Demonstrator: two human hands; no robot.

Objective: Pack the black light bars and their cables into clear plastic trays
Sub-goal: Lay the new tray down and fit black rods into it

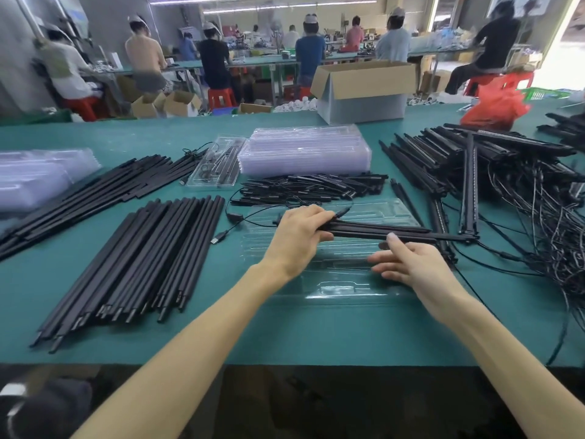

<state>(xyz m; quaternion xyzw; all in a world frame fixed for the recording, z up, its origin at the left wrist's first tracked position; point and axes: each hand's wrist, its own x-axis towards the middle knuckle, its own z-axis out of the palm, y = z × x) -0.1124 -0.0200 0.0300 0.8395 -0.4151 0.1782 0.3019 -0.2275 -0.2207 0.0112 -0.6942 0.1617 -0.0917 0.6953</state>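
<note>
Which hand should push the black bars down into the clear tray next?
Probably the right hand: it is open, holding nothing, right beside the bars above the tray. The left hand is busy holding the bars' end.

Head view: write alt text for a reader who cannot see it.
A person's left hand grips black light bars over a clear plastic tray on a green table, the right hand open near them. Loose bars, cables and stacked trays surround it.
</note>
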